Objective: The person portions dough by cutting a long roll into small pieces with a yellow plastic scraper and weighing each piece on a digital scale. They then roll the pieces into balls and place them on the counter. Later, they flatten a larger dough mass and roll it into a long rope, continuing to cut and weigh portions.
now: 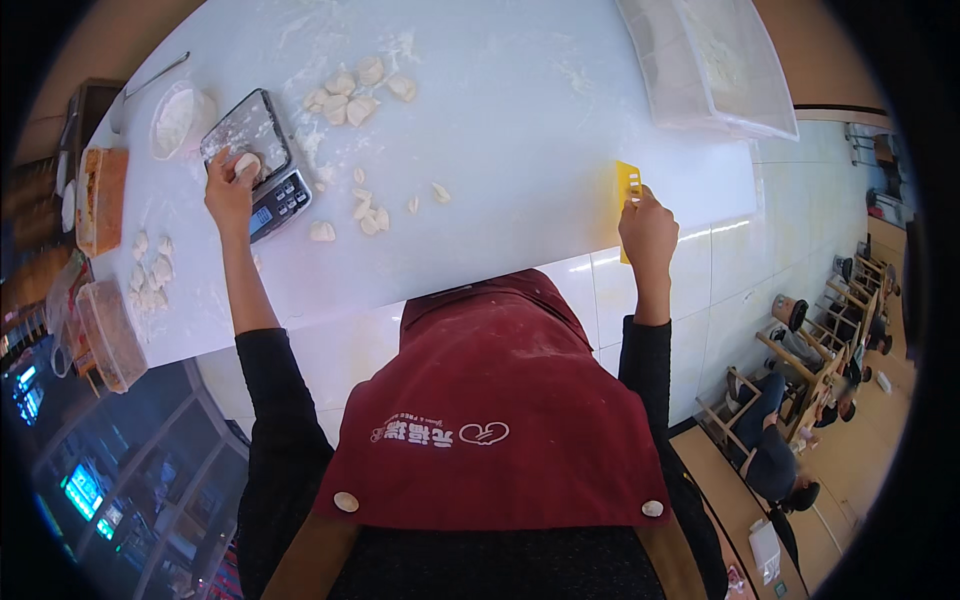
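Observation:
At the left of the head view, my left hand [229,187] has its thumb and fingers around a piece of dough [248,164], over the floured plate of a digital kitchen scale [281,201]. Whether the dough touches the plate is hard to tell. My right hand [649,226] grips a yellow plastic dough scraper [626,178] at the table's near edge. Several larger dough pieces [361,110] lie clustered beyond the scale to its right. Small dough scraps [367,220] are scattered between my hands, with one bigger lump [322,231] nearer the scale.
A white bowl of flour [176,120] stands left of the scale. More dough pieces [154,270] lie by the table's left edge, near two plastic food containers [103,201]. A translucent plastic bin [675,75] occupies the far right. People sit at tables [780,457] off to the right.

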The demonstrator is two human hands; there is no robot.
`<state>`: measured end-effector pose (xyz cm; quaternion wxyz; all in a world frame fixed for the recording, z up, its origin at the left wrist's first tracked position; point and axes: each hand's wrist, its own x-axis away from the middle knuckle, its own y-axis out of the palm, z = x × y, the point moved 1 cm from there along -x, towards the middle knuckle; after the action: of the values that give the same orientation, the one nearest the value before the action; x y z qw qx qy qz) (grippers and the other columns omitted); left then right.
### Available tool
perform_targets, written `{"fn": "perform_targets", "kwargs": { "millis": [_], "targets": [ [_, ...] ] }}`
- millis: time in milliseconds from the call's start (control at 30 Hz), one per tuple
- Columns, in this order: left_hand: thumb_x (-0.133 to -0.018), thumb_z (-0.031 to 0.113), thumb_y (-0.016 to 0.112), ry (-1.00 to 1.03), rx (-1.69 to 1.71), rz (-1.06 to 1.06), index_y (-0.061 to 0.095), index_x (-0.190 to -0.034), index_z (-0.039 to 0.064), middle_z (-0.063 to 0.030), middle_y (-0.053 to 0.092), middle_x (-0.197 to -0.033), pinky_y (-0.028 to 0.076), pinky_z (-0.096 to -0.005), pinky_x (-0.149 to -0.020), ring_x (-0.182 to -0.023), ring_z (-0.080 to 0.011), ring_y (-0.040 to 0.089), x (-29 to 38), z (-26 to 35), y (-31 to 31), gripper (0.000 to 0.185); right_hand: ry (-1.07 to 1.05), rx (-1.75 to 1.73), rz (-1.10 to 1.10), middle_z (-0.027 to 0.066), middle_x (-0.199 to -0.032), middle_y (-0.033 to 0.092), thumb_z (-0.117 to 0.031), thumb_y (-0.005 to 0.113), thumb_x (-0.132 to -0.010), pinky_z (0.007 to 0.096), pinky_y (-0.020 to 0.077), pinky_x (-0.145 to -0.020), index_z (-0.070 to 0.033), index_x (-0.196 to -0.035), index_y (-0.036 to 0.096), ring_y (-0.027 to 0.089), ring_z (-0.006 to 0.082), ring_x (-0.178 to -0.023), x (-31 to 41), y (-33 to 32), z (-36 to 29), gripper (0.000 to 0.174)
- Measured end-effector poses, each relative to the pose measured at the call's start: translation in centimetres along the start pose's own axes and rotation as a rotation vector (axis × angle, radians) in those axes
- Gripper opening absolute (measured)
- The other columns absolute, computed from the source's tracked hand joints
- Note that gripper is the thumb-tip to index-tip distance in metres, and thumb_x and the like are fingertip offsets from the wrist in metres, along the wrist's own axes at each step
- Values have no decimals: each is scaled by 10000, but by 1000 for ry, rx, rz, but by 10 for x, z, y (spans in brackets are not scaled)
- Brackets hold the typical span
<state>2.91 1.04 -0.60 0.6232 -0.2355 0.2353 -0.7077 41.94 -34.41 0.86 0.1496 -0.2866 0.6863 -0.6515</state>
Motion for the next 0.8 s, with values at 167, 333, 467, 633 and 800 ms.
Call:
{"fn": "perform_targets", "kwargs": {
  "millis": [167,333,467,633,800],
  "targets": [
    [-702,151,747,351,-288,310,565,-1155,48,-154,587,-1097,419,-367,-926,-1090,-294,525,32,31,17,499,15,-3,-1,176,-736,650,-155,494,-840,434,509,-640,-54,-1018,591,637,348,-691,0,-1,-1,227],
    [-717,43,678,381,195,-302,606,-1085,87,-112,584,-1069,455,-342,-846,-966,-274,568,127,79,120,378,12,32,-27,180,-763,655,-160,509,-841,432,510,-655,-50,-1049,586,640,350,-714,0,0,-3,247],
    [-737,82,674,545,-101,-495,623,-1046,60,-99,583,-1063,467,-332,-835,-1006,-278,539,180,86,168,314,2,50,-8,176,-765,656,-164,516,-841,429,510,-660,-52,-1073,583,639,351,-715,0,0,-4,266],
    [-733,59,658,636,-176,-345,640,-969,56,-88,578,-1036,462,-360,-819,-983,-274,531,177,82,166,237,-4,55,-15,174,-760,654,-164,517,-841,431,509,-657,-57,-1075,583,639,351,-713,1,0,-5,266],
    [-698,53,683,517,-292,-416,640,-911,42,-69,588,-997,456,-370,-763,-901,-262,547,169,74,160,218,-21,59,-25,171,-756,654,-165,510,-845,435,506,-643,-65,-1059,583,636,354,-708,3,1,-8,247]
  ]
}}
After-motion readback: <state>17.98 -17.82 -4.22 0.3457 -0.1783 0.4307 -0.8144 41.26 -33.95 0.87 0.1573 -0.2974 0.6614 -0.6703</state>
